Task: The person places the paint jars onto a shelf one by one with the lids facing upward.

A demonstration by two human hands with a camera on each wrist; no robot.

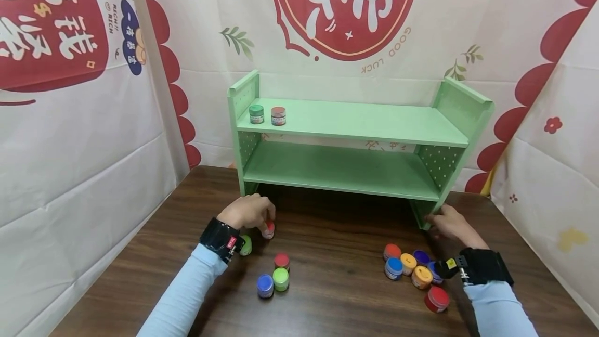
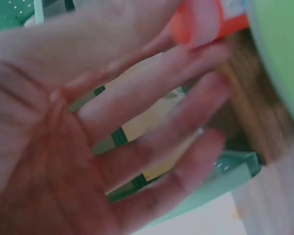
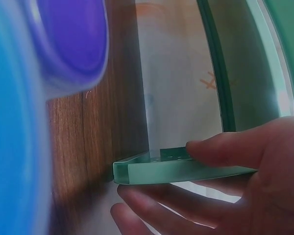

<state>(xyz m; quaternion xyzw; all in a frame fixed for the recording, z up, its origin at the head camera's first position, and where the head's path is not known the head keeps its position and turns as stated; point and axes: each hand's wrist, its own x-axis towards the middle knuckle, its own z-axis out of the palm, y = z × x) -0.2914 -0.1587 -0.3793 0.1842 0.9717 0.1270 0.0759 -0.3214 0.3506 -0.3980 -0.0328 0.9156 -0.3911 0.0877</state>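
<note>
My left hand [image 1: 250, 211] pinches a small paint jar with an orange-red lid [image 1: 268, 229] between thumb and index finger, low over the table's left side. In the left wrist view that jar [image 2: 208, 22] sits at the fingertips, the other fingers spread. A green-lidded jar [image 1: 245, 245] stands close by the left wrist. My right hand [image 1: 451, 224] grips the right leg of the green two-tier shelf [image 1: 346, 170]. In the right wrist view the thumb lies on one face of that side panel [image 3: 186, 171], the fingers on the other.
On the top tier stand a green jar [image 1: 256, 114] and a pale red jar [image 1: 278, 116]. Blue [image 1: 265, 286], light green [image 1: 281, 279] and red [image 1: 282, 261] jars group at front left. Several more jars, including an orange one [image 1: 421, 277], cluster before the right wrist. Printed cloth hangs behind.
</note>
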